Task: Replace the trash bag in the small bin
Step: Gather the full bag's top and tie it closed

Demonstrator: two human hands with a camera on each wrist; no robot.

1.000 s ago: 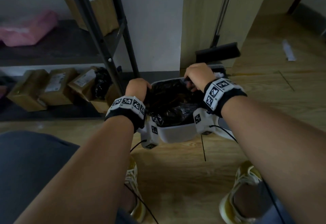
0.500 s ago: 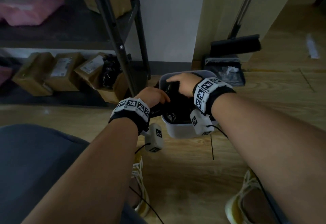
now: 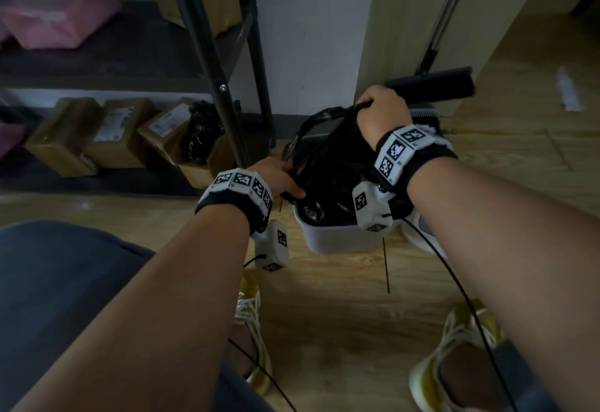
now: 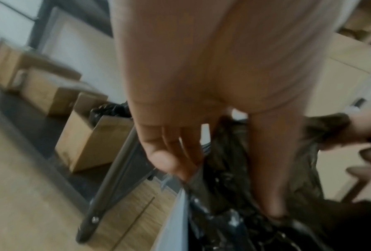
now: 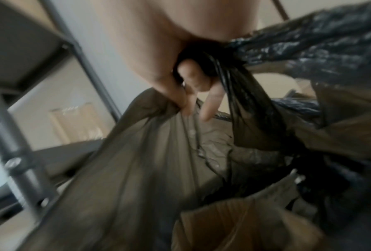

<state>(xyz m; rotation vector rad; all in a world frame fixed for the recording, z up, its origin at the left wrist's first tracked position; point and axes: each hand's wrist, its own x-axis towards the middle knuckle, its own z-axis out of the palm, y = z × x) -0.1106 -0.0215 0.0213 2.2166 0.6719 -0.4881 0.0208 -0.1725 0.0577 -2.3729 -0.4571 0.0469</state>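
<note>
Right hand (image 3: 378,112): I have it fisted around the gathered top of the thin black plastic trash bag (image 3: 328,164), raised above the far rim of the bin; I judge this bunches the mouth so the bag lifts out in one piece.
Left hand (image 3: 279,177): at the bin's left rim, thumb and fingers (image 4: 171,152) on the film there; the blur does not let me tell whether they pinch it or only press it.
Trash bag: partly drawn up, its lower part inside the bin, something tan like cardboard inside.
Bin: small white plastic bin (image 3: 337,239) on the wooden floor, just beside the dark metal shelf leg (image 3: 224,119).
Stage: old bag not yet out, as I judge it.
</note>
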